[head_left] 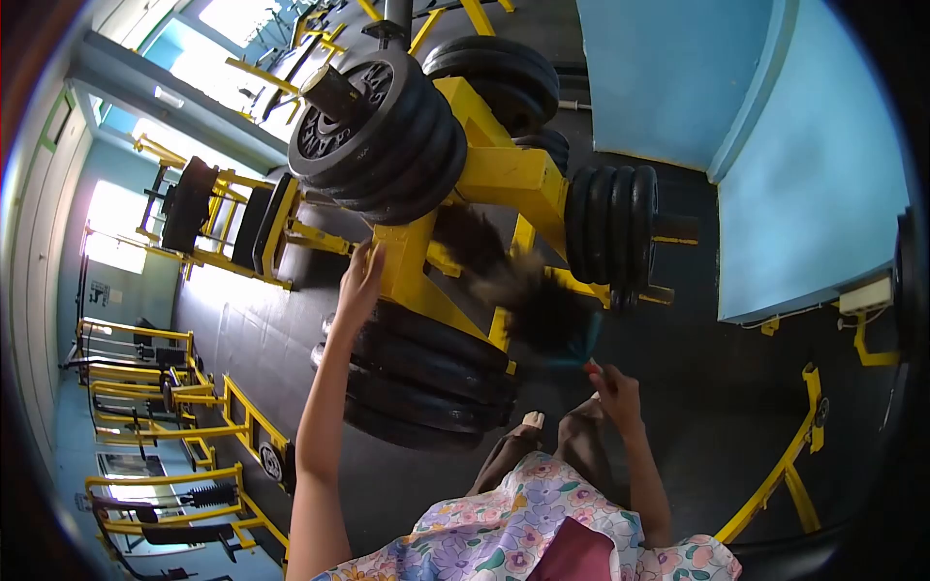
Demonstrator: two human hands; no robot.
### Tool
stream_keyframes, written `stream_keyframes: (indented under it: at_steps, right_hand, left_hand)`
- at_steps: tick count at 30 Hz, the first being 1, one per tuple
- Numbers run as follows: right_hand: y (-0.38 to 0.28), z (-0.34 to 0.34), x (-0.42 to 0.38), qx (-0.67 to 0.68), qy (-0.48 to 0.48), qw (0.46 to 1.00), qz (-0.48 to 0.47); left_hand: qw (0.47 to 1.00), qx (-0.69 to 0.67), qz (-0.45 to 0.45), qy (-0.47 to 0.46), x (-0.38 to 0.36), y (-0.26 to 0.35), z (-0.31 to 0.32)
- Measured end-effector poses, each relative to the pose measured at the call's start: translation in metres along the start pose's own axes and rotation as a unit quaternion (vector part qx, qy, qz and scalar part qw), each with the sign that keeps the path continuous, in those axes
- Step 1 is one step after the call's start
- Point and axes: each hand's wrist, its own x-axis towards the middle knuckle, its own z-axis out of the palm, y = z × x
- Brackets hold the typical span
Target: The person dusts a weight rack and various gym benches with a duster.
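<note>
My left hand point(360, 281) rests against the edge of a yellow steel frame point(399, 266), its fingers extended along the metal. In my right hand point(617, 392) is the red-tipped handle of a feather duster point(547, 310). The duster's dark and pale feathers are blurred and reach up to the middle of the yellow rack. Black weight plates point(417, 145) hang on the rack's upper post, more plates point(417, 378) sit below my left hand, and another row of plates point(610, 228) is on the right side.
Yellow gym machines point(184, 407) stand along the left. A padded bench machine point(254, 228) is behind the rack on the left. Blue walls point(814, 174) rise at the right. A slanting yellow frame point(799, 436) stands at the lower right on the dark floor point(678, 339).
</note>
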Motion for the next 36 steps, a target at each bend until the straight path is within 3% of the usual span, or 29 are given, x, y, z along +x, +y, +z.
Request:
stream_keyframes:
  at_steps: [2, 5, 6, 9, 11, 15, 17, 23, 32, 34, 36]
  right_hand:
    - [-0.007, -0.016, 0.012, -0.015, -0.037, 0.998, -0.046]
    - [-0.010, -0.043, 0.022, -0.041, -0.066, 0.988, -0.130]
    - [-0.009, -0.054, 0.030, -0.040, -0.069, 0.988, -0.129]
    - [-0.008, -0.076, 0.054, -0.102, -0.066, 0.984, -0.131]
    - [-0.012, -0.082, 0.069, -0.138, -0.007, 0.974, -0.179]
    - [-0.023, -0.105, 0.082, -0.188, -0.067, 0.956, -0.214]
    - [-0.027, -0.113, 0.088, -0.178, -0.018, 0.958, -0.225]
    - [-0.034, -0.134, 0.094, -0.200, -0.021, 0.945, -0.257]
    - [-0.051, -0.136, 0.100, -0.167, -0.036, 0.952, -0.254]
    - [-0.050, -0.132, 0.100, -0.164, -0.043, 0.953, -0.251]
    - [-0.048, -0.130, 0.099, -0.163, -0.047, 0.953, -0.251]
  left_hand:
    - [0.990, 0.135, -0.012, 0.043, 0.027, 0.022, 0.020]
    - [0.969, 0.215, -0.060, 0.103, 0.027, 0.026, 0.032]
    - [0.971, 0.202, -0.008, 0.126, 0.026, 0.014, 0.030]
    - [0.978, 0.149, 0.025, 0.145, 0.032, 0.009, 0.032]
    - [0.976, 0.157, 0.003, 0.148, 0.032, 0.006, 0.033]
    - [0.976, 0.144, 0.023, 0.164, 0.033, 0.008, 0.032]
    - [0.977, 0.143, 0.020, 0.155, 0.033, 0.010, 0.033]
    - [0.981, 0.125, 0.008, 0.147, 0.035, 0.011, 0.033]
    - [0.986, 0.111, 0.017, 0.126, 0.041, -0.002, 0.031]
    - [0.994, 0.050, -0.050, 0.086, 0.039, 0.001, 0.030]
    - [0.992, 0.076, -0.020, 0.101, 0.039, -0.003, 0.030]
